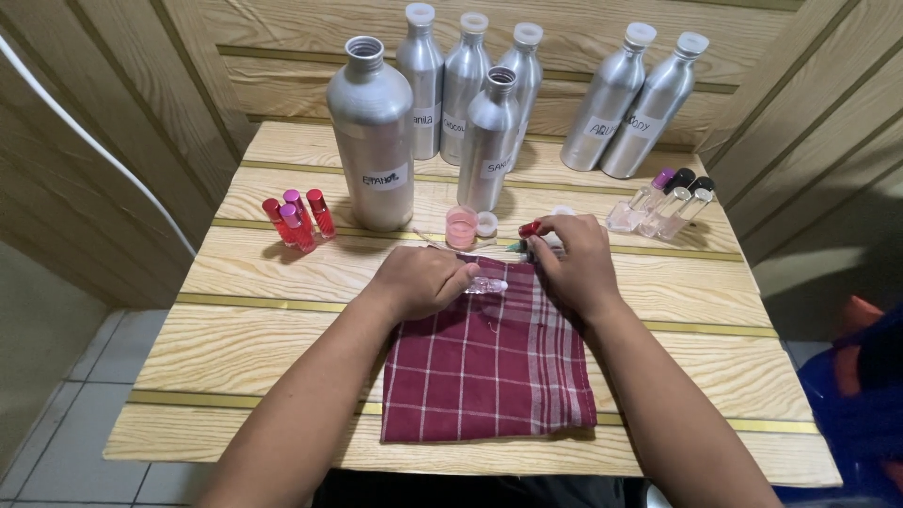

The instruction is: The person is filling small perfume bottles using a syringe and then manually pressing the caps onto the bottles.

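Pinning a small clear vial (484,284) flat on the maroon checked cloth (489,367), the left hand (419,280) grasps it steady; at three o'clock, the right hand (574,263) pinches a red-capped syringe (529,230) over the bench (282,282).

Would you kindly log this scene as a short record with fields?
Surface: wooden table
Left hand: holds small clear vial, lying sideways
Right hand: fingers on a red-capped item, partly hidden
Under hands: maroon checked cloth
Behind: aluminium bottles, two uncapped
Left side: red vials
Right side: clear vials
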